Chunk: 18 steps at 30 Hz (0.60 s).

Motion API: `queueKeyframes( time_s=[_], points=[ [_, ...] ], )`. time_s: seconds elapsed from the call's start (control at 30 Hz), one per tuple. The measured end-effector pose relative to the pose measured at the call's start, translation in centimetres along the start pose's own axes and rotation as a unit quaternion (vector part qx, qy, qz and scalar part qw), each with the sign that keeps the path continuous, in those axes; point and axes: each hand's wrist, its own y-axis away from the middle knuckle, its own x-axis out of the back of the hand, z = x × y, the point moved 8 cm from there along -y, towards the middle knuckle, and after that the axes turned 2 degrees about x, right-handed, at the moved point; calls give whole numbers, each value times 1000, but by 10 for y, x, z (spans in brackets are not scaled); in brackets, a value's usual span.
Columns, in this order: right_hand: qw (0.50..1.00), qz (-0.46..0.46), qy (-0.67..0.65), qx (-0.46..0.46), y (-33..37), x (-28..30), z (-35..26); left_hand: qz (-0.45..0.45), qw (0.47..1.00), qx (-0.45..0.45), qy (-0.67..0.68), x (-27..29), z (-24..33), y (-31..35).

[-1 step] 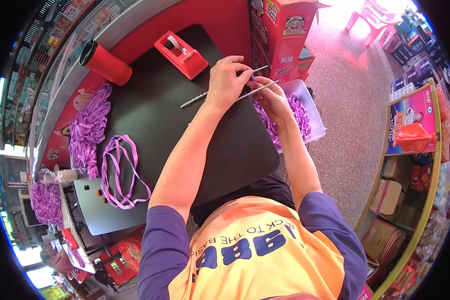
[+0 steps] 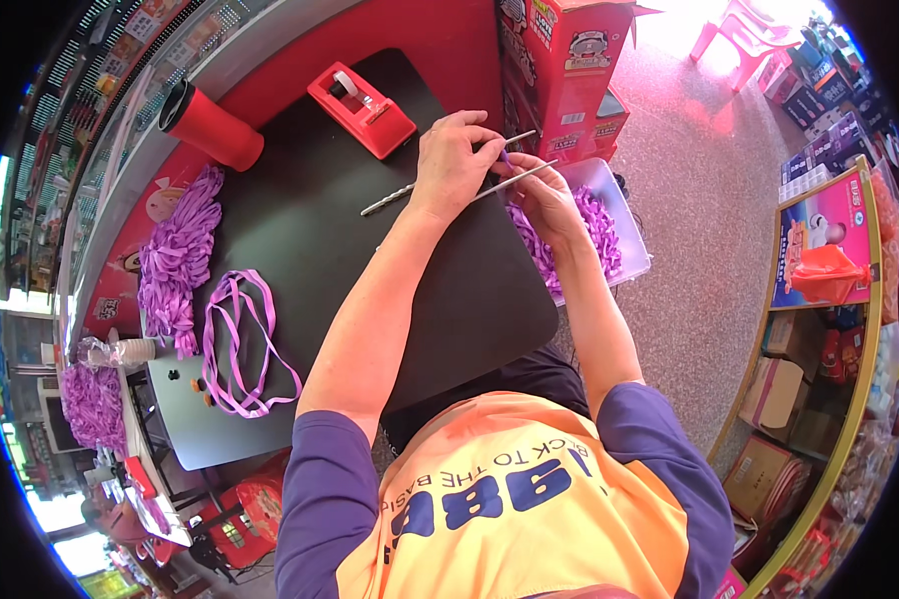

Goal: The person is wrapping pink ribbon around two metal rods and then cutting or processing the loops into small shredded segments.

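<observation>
My left hand [image 2: 457,165] and my right hand [image 2: 547,200] meet over the table's far right corner. Their fingers are closed around a short piece of purple ribbon [image 2: 506,158], mostly hidden by the fingertips. Two thin metal rods pass by the hands. The upper rod [image 2: 390,200] looks spiral-grooved at its left end and runs beneath my left hand; the lower rod [image 2: 514,180] crosses in front of my right fingers. Below my right hand stands a white plastic bin [image 2: 633,268] holding many purple ribbon pieces [image 2: 597,225].
The black tabletop [image 2: 440,309] bears a red tape dispenser [image 2: 362,110], a red tumbler [image 2: 212,127], a bundle of purple ribbon [image 2: 178,260] and a loose looped ribbon [image 2: 267,374]. Red cartons [image 2: 569,70] stand beyond my hands. A shelf unit [image 2: 819,389] lines the right side.
</observation>
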Motion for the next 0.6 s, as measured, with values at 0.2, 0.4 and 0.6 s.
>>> queueKeyframes(
  time_s=[0.2, 0.4, 0.6],
  points=[
    [948, 50, 311, 40, -13, 6, -29, -8, 1000, -10, -24, -4, 1, -2],
    [918, -40, 393, 36, -41, -14, -33, -18, 998, -24, -49, -4, 9, -2],
    [885, -11, 465, 23, -35, 19, -19, -22, 998, -24, -52, -4, 6, 0]
  ],
)
